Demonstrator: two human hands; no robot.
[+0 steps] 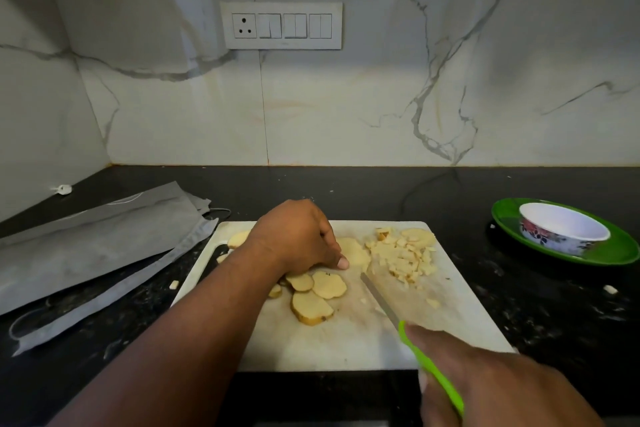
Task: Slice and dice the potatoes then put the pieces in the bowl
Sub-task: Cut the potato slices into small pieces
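Board (346,340), white, on black counter (519,305): potato slices (320,291) laid near the middle; one slice (353,250) pinned under the curled fingers of the left hand (298,239); diced pile (405,253) kept toward the far right corner. Knife (401,315), green handle, gripped by the right hand (485,385), blade pointed at the slices. Bowl (562,230) set on green plate (609,253), well right of the board. Grey pouches (93,246) lying left
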